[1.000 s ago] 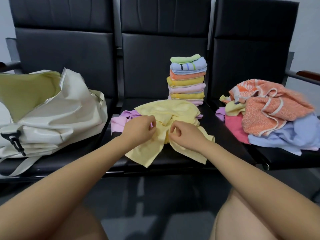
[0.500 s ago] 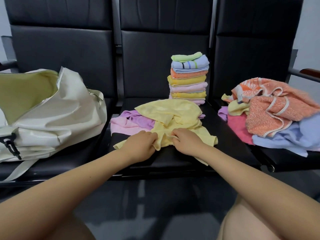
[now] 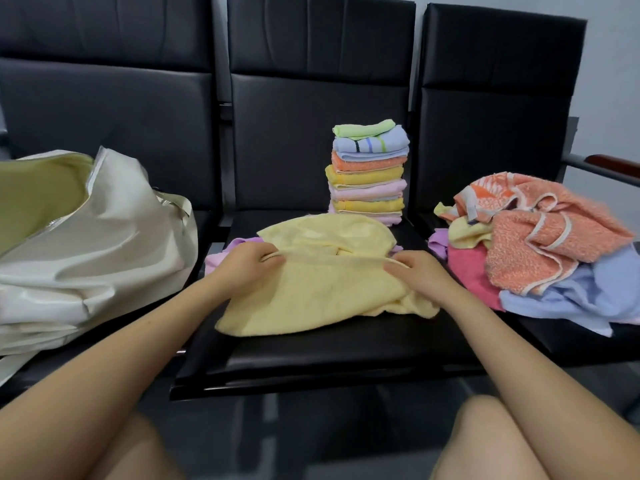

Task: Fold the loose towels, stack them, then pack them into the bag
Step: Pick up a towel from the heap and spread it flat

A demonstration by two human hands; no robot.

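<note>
A pale yellow towel point(image 3: 318, 292) lies spread on the middle black seat point(image 3: 311, 358). My left hand point(image 3: 247, 263) pinches its edge on the left, and my right hand point(image 3: 417, 271) pinches the same edge on the right. A pink and purple towel point(image 3: 225, 252) peeks out from under it. Behind stands a stack of several folded towels point(image 3: 369, 173). An open cream bag point(image 3: 90, 237) rests on the left seat. A pile of loose orange, pink and blue towels point(image 3: 540, 251) lies on the right seat.
Three black seats with tall backrests point(image 3: 318, 109) run side by side. A wooden armrest point(image 3: 613, 166) juts out at the far right. My bare knees point(image 3: 519, 441) show at the bottom, above a dark floor.
My hands have moved apart along the yellow towel's edge, pulling it wider and flatter across the seat. Before, they were close together at its middle.
</note>
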